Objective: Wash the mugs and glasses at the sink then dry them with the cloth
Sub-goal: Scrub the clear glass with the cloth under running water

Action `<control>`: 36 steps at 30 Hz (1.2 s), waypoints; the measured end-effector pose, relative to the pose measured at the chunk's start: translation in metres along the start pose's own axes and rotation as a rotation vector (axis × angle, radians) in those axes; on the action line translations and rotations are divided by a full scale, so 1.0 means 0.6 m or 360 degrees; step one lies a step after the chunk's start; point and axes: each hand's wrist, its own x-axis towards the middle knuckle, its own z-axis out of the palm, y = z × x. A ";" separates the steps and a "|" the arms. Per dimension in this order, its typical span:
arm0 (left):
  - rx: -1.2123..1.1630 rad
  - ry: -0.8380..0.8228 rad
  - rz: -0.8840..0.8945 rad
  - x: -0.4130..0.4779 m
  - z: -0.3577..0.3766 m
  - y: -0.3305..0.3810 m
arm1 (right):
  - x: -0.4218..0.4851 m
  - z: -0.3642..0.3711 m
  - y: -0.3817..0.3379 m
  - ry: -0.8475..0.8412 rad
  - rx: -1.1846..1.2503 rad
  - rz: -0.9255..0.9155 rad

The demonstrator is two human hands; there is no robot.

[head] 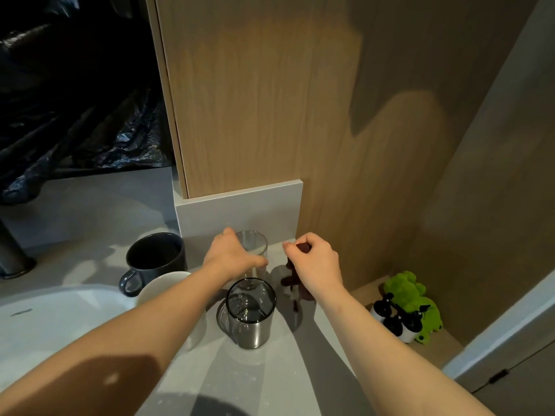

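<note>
Glass (253, 246): left hand (232, 255) wraps it, centre frame; we judge it slick, fragile, best gripped mid-wall.
Cloth (295, 283): right hand (315, 259) pinches it; soft, limp.

No legible text, label, brand, number or sign anywhere in view — nothing readable.

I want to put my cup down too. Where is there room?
Free: the counter in front of the near glass, between the arms; also the strip behind the sink, left of the dark mug. Crowded: the wall corner, with the white mug, the far glass in the left hand, and the cloth in the right hand.
</note>
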 end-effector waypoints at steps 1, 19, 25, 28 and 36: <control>-0.0064 0.0037 0.0022 -0.004 -0.012 0.002 | 0.003 -0.001 -0.012 0.0009 0.0031 -0.0029; -0.0243 0.0509 0.0070 -0.152 -0.358 -0.171 | -0.133 0.192 -0.310 -0.0293 0.0446 -0.0776; -0.0177 0.0457 -0.0120 -0.190 -0.373 -0.333 | -0.201 0.356 -0.304 -0.0595 0.0346 -0.0630; -0.0124 0.0361 -0.0204 -0.193 -0.360 -0.403 | -0.226 0.426 -0.276 -0.0720 0.0303 -0.0477; -0.0141 0.0266 -0.0447 -0.142 -0.304 -0.534 | -0.249 0.549 -0.198 -0.0821 0.0328 0.0058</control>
